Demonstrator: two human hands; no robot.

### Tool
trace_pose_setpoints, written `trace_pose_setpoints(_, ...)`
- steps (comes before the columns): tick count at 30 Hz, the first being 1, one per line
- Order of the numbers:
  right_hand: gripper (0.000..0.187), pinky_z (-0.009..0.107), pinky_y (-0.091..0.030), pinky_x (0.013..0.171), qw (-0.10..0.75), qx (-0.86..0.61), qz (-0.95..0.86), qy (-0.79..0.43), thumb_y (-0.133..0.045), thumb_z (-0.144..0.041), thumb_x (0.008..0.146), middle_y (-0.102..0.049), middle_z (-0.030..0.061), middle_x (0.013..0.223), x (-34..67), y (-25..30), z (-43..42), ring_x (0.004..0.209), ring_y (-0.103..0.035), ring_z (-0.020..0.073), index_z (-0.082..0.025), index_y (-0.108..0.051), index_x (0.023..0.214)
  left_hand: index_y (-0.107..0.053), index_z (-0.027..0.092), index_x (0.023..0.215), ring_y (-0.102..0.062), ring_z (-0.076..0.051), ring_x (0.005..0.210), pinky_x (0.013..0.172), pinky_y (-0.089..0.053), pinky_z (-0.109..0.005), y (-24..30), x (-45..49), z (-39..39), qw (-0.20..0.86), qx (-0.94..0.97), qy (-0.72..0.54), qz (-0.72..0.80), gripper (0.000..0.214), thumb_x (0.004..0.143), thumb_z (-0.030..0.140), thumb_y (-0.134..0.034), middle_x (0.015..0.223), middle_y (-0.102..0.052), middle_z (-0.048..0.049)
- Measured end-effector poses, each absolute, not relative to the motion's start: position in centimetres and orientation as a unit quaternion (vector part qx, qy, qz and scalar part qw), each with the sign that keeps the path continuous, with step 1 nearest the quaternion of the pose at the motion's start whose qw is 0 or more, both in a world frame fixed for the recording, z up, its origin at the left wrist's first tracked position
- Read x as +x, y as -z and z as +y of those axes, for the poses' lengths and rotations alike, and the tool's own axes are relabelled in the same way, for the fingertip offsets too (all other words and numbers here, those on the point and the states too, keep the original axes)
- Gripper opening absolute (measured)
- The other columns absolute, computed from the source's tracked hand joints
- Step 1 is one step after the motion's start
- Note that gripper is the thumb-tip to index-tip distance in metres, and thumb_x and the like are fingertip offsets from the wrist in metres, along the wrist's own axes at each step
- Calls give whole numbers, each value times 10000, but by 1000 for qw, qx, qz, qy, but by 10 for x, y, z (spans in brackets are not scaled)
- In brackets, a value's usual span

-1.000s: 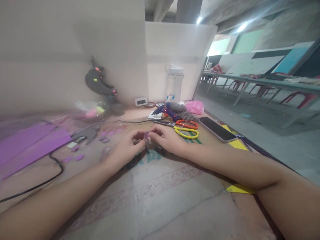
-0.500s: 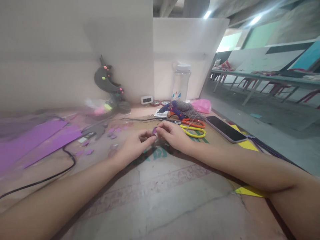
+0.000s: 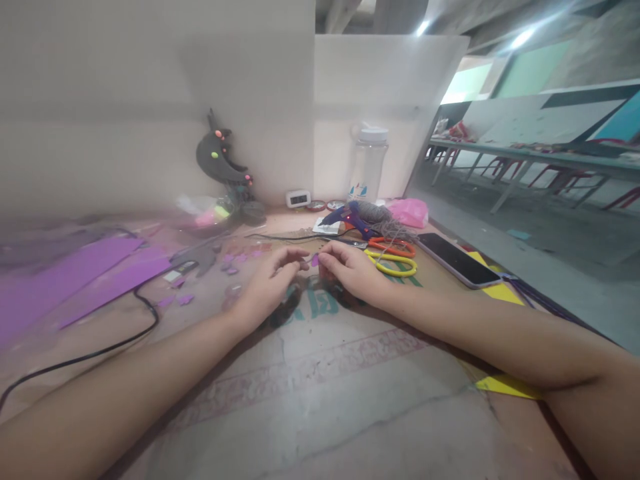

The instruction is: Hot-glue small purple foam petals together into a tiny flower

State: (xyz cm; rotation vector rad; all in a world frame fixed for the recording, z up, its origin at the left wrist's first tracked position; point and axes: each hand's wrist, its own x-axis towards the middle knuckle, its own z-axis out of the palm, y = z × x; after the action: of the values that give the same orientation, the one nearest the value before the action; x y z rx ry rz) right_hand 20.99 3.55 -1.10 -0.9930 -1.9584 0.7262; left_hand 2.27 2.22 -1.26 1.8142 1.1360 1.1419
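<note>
Over the middle of the table, my right hand (image 3: 349, 268) pinches a small purple paper piece (image 3: 315, 261) between thumb and fingers. My left hand (image 3: 280, 277) is just left of it, thumb and forefinger drawn together at the tips. Whether anything sits in that pinch is too small to make out. The two sets of fingertips are a little apart. Left of my left hand lie small purple flower cut-outs (image 3: 186, 299). Beyond my right hand rest yellow-handled scissors (image 3: 395, 272), orange-handled scissors (image 3: 400, 249) and a blue glue gun (image 3: 350, 215).
Purple sheets (image 3: 100, 273) and a black cable (image 3: 110, 348) occupy the left side. A dark crescent ornament (image 3: 220, 159), a small digital clock (image 3: 299, 199) and a water bottle (image 3: 369, 163) stand along the back panel. Grey yarn (image 3: 383, 217) and a phone (image 3: 457, 259) lie right.
My left fingertips have drawn back from the purple piece, leaving a small gap. The piece stays in my right hand. The whole view has shifted slightly.
</note>
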Motion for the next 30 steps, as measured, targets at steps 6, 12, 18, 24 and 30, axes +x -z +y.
trace_pose_setpoints(6,202,229,-372,567,380,-405,-782,-283,-509,-309,887,-564,-29,635,207,4,29,575,-484,99,-173,-551,743,-651,177,915,-623,-197,845,761,-474,-292,6,25,19,307,725,-415,456,321,861,455,-500,914,-691,-48)
trace_pose_setpoints(12,192,229,-376,570,381,-406,-779,-289,-497,-305,898,-583,-26,645,207,3,27,570,-502,97,-171,-556,773,-662,194,809,-605,-177,736,683,-452,-267,6,23,18,283,738,-391,473,295,855,447,-518,784,-682,-15)
trace_pose_setpoints(18,188,225,-366,554,390,-405,-777,-282,-499,-296,896,-550,-39,615,207,4,29,549,-472,93,-177,-542,758,-635,182,758,-595,-169,716,677,-452,-266,7,23,20,285,748,-381,462,357,888,467,-463,753,-657,-17)
trace_pose_setpoints(24,187,229,-363,561,380,-407,-785,-270,-509,-299,889,-553,-32,629,207,3,28,571,-483,99,-175,-556,758,-638,193,830,-599,-173,745,695,-460,-274,10,23,22,307,745,-384,450,307,872,461,-494,802,-667,-24)
trace_pose_setpoints(30,174,230,-376,586,376,-408,-795,-242,-522,-273,879,-573,-25,653,209,3,30,607,-497,105,-171,-565,743,-641,193,788,-593,-183,742,692,-464,-288,8,24,21,326,763,-356,430,274,856,426,-514,782,-661,-33)
